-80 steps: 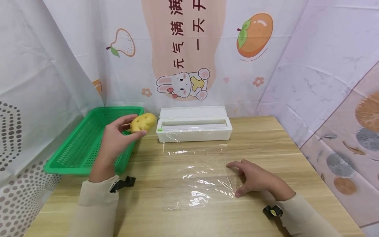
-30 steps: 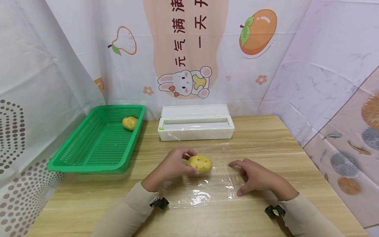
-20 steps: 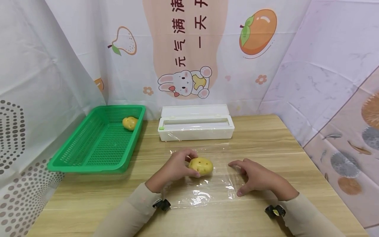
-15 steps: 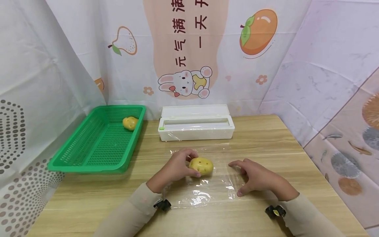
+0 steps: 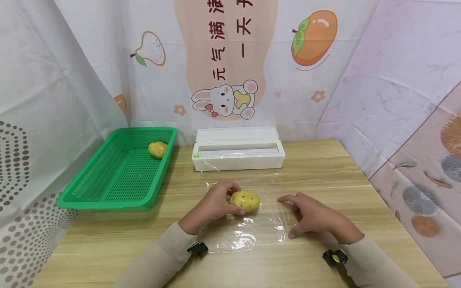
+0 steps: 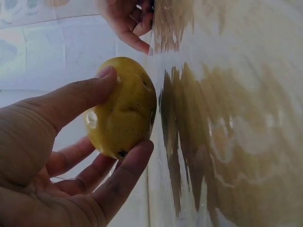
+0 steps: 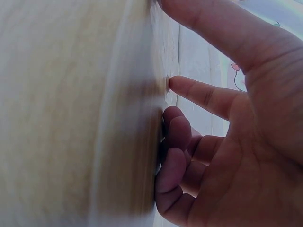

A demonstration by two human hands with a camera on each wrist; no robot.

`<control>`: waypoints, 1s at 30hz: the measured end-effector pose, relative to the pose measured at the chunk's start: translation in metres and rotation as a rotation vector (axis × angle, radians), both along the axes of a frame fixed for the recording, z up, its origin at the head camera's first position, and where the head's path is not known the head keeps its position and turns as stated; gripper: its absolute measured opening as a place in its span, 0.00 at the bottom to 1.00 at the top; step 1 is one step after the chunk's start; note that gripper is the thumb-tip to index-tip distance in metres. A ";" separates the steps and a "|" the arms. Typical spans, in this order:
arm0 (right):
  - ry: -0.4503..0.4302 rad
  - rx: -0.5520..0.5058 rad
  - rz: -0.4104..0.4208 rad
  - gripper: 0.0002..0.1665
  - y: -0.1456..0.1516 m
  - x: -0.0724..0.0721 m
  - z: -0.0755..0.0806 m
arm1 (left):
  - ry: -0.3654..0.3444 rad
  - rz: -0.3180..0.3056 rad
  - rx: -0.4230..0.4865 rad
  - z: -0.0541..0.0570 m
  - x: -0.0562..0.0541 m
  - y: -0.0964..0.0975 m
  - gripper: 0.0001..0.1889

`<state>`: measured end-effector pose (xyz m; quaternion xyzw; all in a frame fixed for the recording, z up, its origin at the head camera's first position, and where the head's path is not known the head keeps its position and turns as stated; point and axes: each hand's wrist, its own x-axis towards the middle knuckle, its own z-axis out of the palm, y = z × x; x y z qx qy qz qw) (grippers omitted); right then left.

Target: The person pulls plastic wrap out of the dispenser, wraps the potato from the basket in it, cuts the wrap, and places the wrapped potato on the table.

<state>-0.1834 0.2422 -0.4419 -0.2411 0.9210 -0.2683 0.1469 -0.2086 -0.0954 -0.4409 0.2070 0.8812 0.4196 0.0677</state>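
In the head view my left hand (image 5: 216, 201) holds a yellow potato (image 5: 245, 201) by its left end, over the middle of a sheet of clear cling film (image 5: 245, 236). The left wrist view shows thumb and fingers around the potato (image 6: 124, 109), its underside close to the shiny film (image 6: 189, 161). On the film's right edge, my right hand (image 5: 313, 216) rests with thumb and index finger stretched out and spread apart. Its other fingers (image 7: 173, 170) are curled against the tabletop in the right wrist view.
Behind the film stands a white cling film dispenser (image 5: 238, 163), its lid raised against the printed curtain (image 5: 281, 24). A green basket (image 5: 108, 205) sits on the left of the wooden table (image 5: 324, 168), with another potato (image 5: 157, 149) in its far right corner.
My left hand has carried the potato from beside the basket rightward and down to the film, then barely shifted. The potato in the basket has come into view. My right hand stays put.
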 end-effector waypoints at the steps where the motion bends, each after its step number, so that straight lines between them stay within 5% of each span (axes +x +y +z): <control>1: 0.004 -0.003 0.002 0.60 0.000 0.000 0.000 | 0.000 0.000 0.002 0.000 0.000 0.000 0.32; 30: -0.017 0.015 -0.003 0.61 -0.001 0.000 0.001 | 0.017 -0.072 -0.086 0.002 0.005 0.002 0.33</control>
